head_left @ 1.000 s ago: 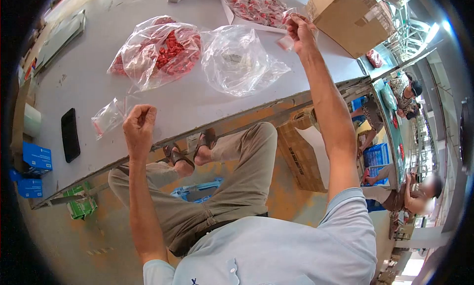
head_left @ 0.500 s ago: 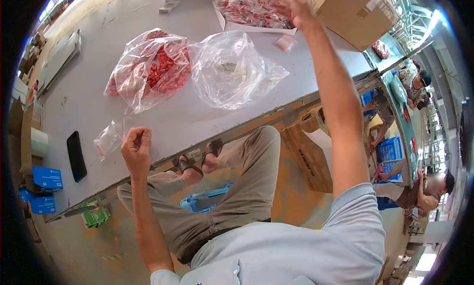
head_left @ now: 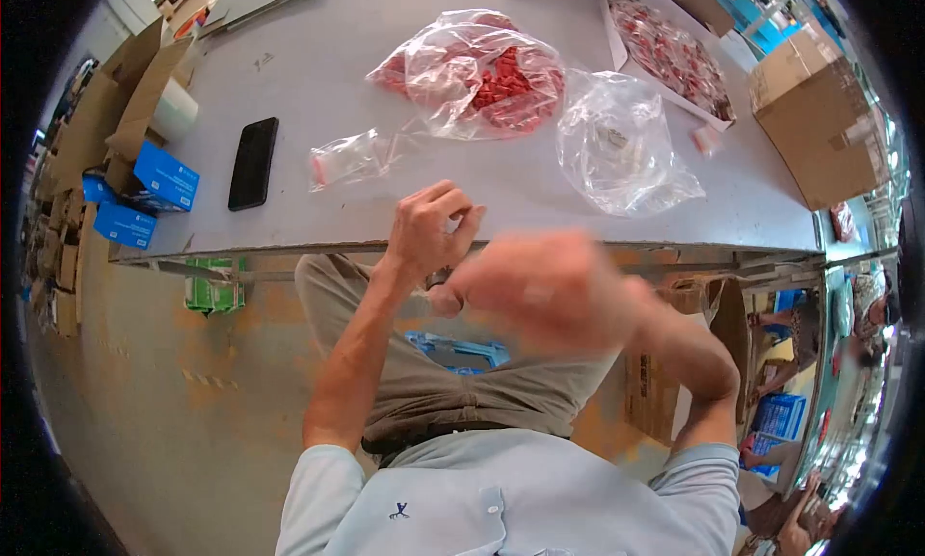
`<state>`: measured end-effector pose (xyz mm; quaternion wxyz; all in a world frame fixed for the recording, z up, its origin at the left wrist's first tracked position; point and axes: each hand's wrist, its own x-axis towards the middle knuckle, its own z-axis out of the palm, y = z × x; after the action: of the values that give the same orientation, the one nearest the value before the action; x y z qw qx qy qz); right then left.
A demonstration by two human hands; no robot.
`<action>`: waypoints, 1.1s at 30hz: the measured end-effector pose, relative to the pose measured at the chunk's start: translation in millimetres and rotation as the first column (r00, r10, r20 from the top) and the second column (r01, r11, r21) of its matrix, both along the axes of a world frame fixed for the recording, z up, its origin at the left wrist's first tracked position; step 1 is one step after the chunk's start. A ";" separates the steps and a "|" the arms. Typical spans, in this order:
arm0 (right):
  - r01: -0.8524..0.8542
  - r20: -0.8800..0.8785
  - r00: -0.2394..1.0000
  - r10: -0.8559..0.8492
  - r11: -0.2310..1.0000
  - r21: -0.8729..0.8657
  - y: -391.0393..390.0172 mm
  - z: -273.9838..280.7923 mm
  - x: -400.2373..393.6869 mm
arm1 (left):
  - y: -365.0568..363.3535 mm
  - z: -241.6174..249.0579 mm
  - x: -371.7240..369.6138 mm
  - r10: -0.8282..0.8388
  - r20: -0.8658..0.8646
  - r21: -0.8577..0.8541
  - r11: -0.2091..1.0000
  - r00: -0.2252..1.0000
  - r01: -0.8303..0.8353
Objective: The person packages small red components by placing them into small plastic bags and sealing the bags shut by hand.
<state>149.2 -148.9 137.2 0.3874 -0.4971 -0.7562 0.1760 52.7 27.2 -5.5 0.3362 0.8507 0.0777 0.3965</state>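
Observation:
My left hand [head_left: 431,230] is above the table's front edge, its fingers curled in with thumb and forefinger close together. What they hold, if anything, cannot be made out. Beside it my right hand [head_left: 549,291] is smeared by motion, so its fingers do not show clearly. Small clear zip bags [head_left: 349,159] with a red edge lie just beyond my left hand. Farther back is a large clear plastic bag of red parts [head_left: 506,79]. To its right lies a crumpled clear bag [head_left: 621,151] with a pale patch.
A shallow white box [head_left: 665,98] of filled small bags is at the back right, near a cardboard box [head_left: 819,118]. One small bag [head_left: 706,140] lies before it. A black phone [head_left: 252,166] and blue boxes [head_left: 166,177] are at left.
My right hand has come back from the white box to beside my left hand. The view has turned, and my left hand stays near the table's front edge with fingers curled.

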 end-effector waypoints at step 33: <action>0.454 0.602 0.710 -0.367 0.891 0.007 39.8 -122.2 20.5 | 50.3 -5.6 -55.3 0.390 -0.273 0.295 0.904 0.879 -0.310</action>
<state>169.7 -109.1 15.0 0.1273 -0.7084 -0.6939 -0.0242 -2.6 77.5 -11.1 0.1344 0.9105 0.2366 0.3114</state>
